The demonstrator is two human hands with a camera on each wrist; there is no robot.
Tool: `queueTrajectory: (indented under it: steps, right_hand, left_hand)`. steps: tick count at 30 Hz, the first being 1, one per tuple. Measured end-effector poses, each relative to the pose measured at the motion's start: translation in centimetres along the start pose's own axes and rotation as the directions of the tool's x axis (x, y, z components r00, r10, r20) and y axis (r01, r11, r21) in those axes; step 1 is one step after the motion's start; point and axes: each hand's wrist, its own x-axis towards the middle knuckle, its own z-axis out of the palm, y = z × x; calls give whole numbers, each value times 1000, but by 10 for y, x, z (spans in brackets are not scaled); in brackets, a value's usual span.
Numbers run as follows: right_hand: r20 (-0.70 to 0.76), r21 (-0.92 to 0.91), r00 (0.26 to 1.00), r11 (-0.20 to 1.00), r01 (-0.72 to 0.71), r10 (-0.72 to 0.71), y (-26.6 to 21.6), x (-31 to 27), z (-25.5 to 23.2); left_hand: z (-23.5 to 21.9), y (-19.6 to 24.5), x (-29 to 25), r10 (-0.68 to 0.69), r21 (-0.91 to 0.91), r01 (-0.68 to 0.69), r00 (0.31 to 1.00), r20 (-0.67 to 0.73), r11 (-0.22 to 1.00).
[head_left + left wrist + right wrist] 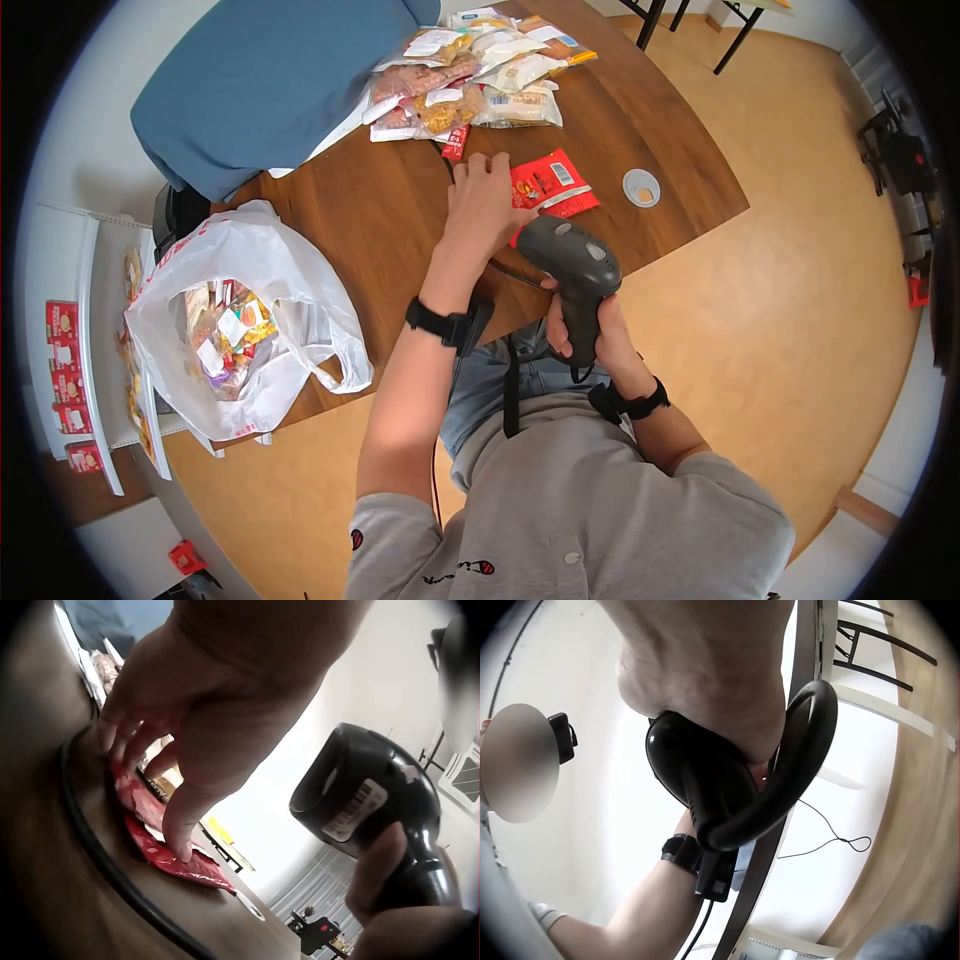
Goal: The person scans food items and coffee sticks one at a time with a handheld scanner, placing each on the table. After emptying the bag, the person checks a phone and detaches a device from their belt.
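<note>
A red packet (553,182) with a white barcode label lies on the wooden table. My left hand (482,205) is at its left edge, thumb touching the packet (176,859) and the other fingers bent and spread toward the tabletop. In the left wrist view, this hand (217,712) arches over the packet. My right hand (612,340) grips the handle of a dark handheld scanner (568,258), its head close to the packet's lower edge. The scanner (697,772) hides most of the right fingers in the right wrist view.
Several clear food bags (480,75) are piled at the table's back, with a small red sachet (455,143) before them. A white plastic bag (300,260) of packets stands left. A round white lid (641,188) lies right; a black cable (112,862) crosses the tabletop.
</note>
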Motion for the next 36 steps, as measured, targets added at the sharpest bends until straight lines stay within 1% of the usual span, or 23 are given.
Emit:
queueTrajectory:
  steps: [2,3,5,6,7,8,10,12,13,14,16,17,18,20,21,22,24,25,28,30,32,34,36]
  right_hand:
    - [-12,-10,1000,1000,17,-17,-2,0,1]
    - [-11,-12,1000,1000,18,-18,-2,0,1]
    - [-5,-13,1000,1000,19,-19,-3,2,3]
    - [-22,-29,1000,1000,10,-10,-4,5,5]
    - [-43,-44,999,999,-2,0,-5,6,7]
    - [-43,-42,999,999,-1,0,-6,8,7]
    - [-37,-55,999,998,-9,7,-5,11,7]
    - [-41,-46,999,999,-23,21,-4,16,11]
    - [-47,-44,998,998,-33,31,-3,19,14]
    - [-36,-38,999,999,-37,36,-2,21,17]
    - [-40,-5,994,994,-106,105,2,27,25]
    - [-30,-2,993,993,-115,115,4,30,29]
    - [-2,-32,989,988,-148,148,5,33,35]
    - [34,-66,982,981,-185,187,6,38,45]
    - [75,-74,973,974,-214,219,6,39,51]
    - [117,-82,961,967,-242,251,5,41,56]
    - [122,-73,955,962,-263,270,6,44,66]
    - [136,-78,955,964,-253,262,7,46,69]
    - [140,-73,958,967,-243,252,6,50,75]
    - [95,-77,967,970,-231,238,7,50,76]
    - [112,-65,960,966,-250,256,6,52,73]
    - [141,-53,951,961,-270,275,5,52,71]
    - [141,-27,942,952,-305,306,7,52,68]
  left_hand:
    - [2,1,6,-52,32,51,997,48,998]
    - [1,-1,7,-51,32,50,998,47,998]
    - [-8,-8,7,-56,-114,79,981,188,990]
    - [-12,-15,1,-58,-111,79,981,183,991]
    - [-15,-23,-12,-106,-316,118,993,54,941]
    - [-17,-31,-25,-178,-511,122,982,-62,851]
    - [-20,-49,-50,-255,-774,16,948,-189,633]
    - [-31,-50,-79,-494,-897,34,844,-211,441]
    - [-30,-51,-93,-578,-906,27,778,-246,422]
    - [-30,-46,-105,-584,-903,29,771,-252,428]
    - [-30,-36,-124,-649,-951,-39,723,-238,305]
    - [-22,-44,-134,-621,-944,-58,740,-259,325]
    - [-14,-51,-140,-632,-944,-55,730,-261,326]
    - [-5,-59,-148,-517,-837,-93,748,-416,539]
    - [-2,-63,-150,-541,-835,-64,734,-410,546]
    - [-1,-63,-152,-545,-835,-65,730,-413,546]
    - [4,-60,-158,-540,-816,-22,739,-402,578]
    - [-1,-55,-157,-523,-781,-5,739,-423,625]
    - [3,-56,-158,-514,-770,0,744,-426,638]
    - [2,-54,-157,-507,-758,-1,743,-437,653]
    - [5,-55,-158,-504,-744,3,737,-450,668]
    - [11,-59,-158,-518,-792,-14,750,-412,610]
    - [10,-58,-159,-526,-786,-12,737,-425,618]
